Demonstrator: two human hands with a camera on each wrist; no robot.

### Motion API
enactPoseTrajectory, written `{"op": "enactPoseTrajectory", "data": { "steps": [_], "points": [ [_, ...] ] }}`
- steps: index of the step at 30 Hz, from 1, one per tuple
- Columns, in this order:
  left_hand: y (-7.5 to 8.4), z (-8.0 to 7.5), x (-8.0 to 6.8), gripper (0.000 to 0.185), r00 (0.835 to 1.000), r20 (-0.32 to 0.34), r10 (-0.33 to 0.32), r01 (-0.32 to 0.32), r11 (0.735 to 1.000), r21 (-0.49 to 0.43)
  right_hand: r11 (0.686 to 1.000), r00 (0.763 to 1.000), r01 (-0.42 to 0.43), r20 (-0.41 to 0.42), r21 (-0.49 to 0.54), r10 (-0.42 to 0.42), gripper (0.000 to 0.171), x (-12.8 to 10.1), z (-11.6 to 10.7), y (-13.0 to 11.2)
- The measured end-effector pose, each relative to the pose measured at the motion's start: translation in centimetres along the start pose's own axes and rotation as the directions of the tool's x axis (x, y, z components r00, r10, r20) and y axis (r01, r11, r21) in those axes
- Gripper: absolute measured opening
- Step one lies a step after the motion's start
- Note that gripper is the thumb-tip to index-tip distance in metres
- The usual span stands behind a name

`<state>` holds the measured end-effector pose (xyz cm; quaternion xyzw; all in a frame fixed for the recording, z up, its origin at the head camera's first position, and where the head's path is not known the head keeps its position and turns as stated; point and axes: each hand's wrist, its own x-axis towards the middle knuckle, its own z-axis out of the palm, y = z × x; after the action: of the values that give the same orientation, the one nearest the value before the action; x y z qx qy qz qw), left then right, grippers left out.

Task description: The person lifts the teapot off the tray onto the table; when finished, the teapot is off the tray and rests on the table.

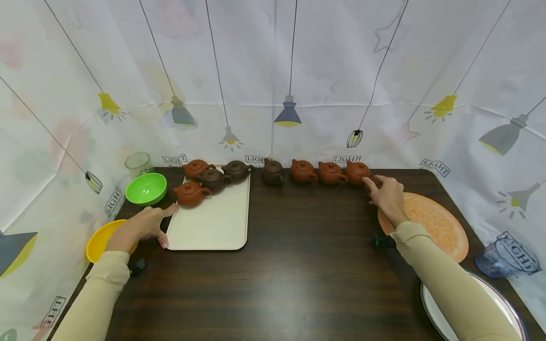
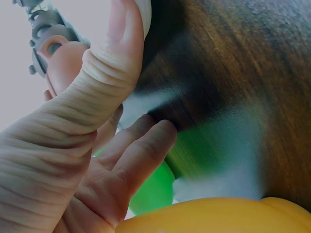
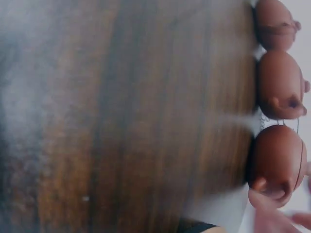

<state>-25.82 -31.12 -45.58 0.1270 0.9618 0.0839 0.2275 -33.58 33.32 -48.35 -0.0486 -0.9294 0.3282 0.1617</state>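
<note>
Dark wooden surface (image 1: 307, 265) before a white lamp-print backdrop (image 1: 251, 61).
Left hand (image 1: 142, 225) spreads wide at the cream tray (image 1: 213, 227)'s left edge; right hand (image 1: 389, 198) meets the back row's rightmost teapot (image 1: 356, 171), grip unclear.

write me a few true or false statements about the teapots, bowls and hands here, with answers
1. The green bowl is farther from the person than the yellow bowl. True.
2. The left hand reaches into the green bowl. False: it is at the left edge of the white tray.
3. The right hand is at the rightmost teapot of the row. True.
4. That row is all dark teapots. False: one dark teapot stands with three reddish ones.
</note>
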Motion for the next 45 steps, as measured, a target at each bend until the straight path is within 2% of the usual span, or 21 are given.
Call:
{"op": "enactPoseTrajectory", "data": {
  "steps": [2, 4, 6, 8, 12, 17, 20, 23, 27, 31, 37, 42, 45],
  "points": [
    [-0.1, 0.0, 0.0, 0.123, 1.0, -0.004, 0.01, -0.01, 1.0, 0.003, 0.999, 0.99, 0.039, -0.138, -0.01, -0.04, 0.055, 0.2, 0.3, -1.2],
    [-0.1, -0.1, 0.1, 0.123, 1.0, -0.01, 0.013, -0.013, 1.0, 0.014, 0.994, 0.958, 0.109, -0.266, 0.008, -0.103, 0.051, 0.5, 0.9, -3.1],
    [-0.1, -0.3, 0.2, 0.123, 1.0, -0.011, 0.013, -0.013, 1.0, 0.024, 0.977, 0.932, 0.204, -0.317, 0.057, -0.176, 0.045, 0.8, 1.8, -5.8],
    [-0.1, -0.5, 0.3, 0.123, 1.0, -0.011, 0.017, -0.016, 0.999, 0.035, 0.945, 0.91, 0.313, -0.316, 0.096, -0.269, 0.04, 0.8, 2.8, -8.9],
    [0.1, -0.6, 0.4, 0.123, 1.0, -0.011, 0.022, -0.022, 0.999, 0.045, 0.861, 0.868, 0.484, -0.211, 0.154, -0.45, 0.032, -0.2, 5.1, -15.4],
    [0.0, -1.1, 0.1, 0.124, 1.0, -0.012, 0.004, -0.003, 0.999, 0.032, 0.784, 0.79, 0.609, 0.0, 0.121, -0.614, 0.025, -1.9, 9.3, -23.4],
    [-0.2, -1.2, 0.0, 0.125, 1.0, -0.004, 0.0, 0.001, 1.0, 0.02, 0.762, 0.754, 0.638, 0.114, 0.109, -0.647, 0.024, -3.2, 12.8, -27.3],
    [-0.8, -0.7, 0.6, 0.124, 1.0, 0.006, 0.016, -0.016, 1.0, 0.024, 0.776, 0.736, 0.612, 0.248, 0.155, -0.63, 0.025, -4.5, 16.0, -30.0],
    [-0.6, -0.2, 0.7, 0.124, 1.0, 0.011, 0.018, -0.019, 1.0, 0.016, 0.812, 0.696, 0.542, 0.426, 0.216, -0.578, 0.028, -5.8, 19.1, -31.9],
    [0.2, -0.3, 0.2, 0.122, 1.0, -0.002, 0.001, -0.001, 1.0, 0.008, 0.826, 0.668, 0.533, 0.509, 0.181, -0.543, 0.027, -6.5, 20.9, -32.6],
    [0.3, -0.2, 0.1, 0.12, 1.0, -0.008, -0.008, 0.008, 1.0, 0.017, 0.837, 0.679, 0.54, 0.542, 0.09, -0.496, 0.019, -7.5, 22.4, -32.6],
    [0.3, -0.1, 0.1, 0.121, 1.0, -0.003, -0.015, 0.015, 1.0, 0.017, 0.85, 0.679, 0.512, 0.548, 0.123, -0.488, 0.024, -8.5, 23.5, -32.6],
    [0.2, -0.1, 0.0, 0.121, 1.0, -0.006, -0.014, 0.014, 1.0, 0.012, 0.834, 0.67, 0.531, 0.528, 0.15, -0.522, 0.033, -8.8, 23.8, -32.3]
  ]
}}
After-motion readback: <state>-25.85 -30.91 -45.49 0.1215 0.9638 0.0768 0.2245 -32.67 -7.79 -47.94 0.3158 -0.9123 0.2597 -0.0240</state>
